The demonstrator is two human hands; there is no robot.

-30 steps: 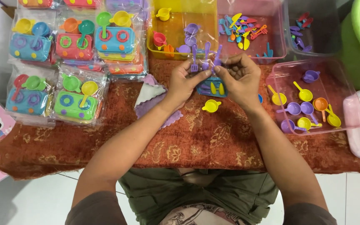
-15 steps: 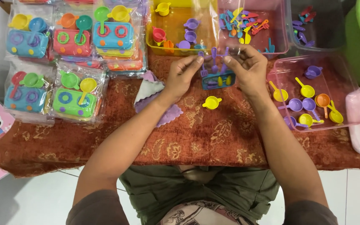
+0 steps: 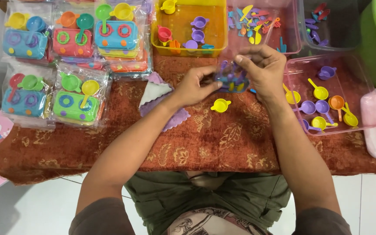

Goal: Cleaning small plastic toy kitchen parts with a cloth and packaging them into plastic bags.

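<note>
Both hands, left hand (image 3: 195, 85) and right hand (image 3: 262, 69), are pinched on a clear toy-filled bag (image 3: 231, 79), judged light, crinkly, best gripped at its edges.

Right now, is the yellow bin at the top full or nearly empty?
Nearly empty: the yellow bin holds only a few small toy cups, with much bare floor showing.

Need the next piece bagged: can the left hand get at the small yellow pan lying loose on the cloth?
Probably yes. The yellow pan lies bare on the cloth just below the left hand, nothing over it. But that hand, like the right hand, is busy holding the clear bag of toys.
</note>
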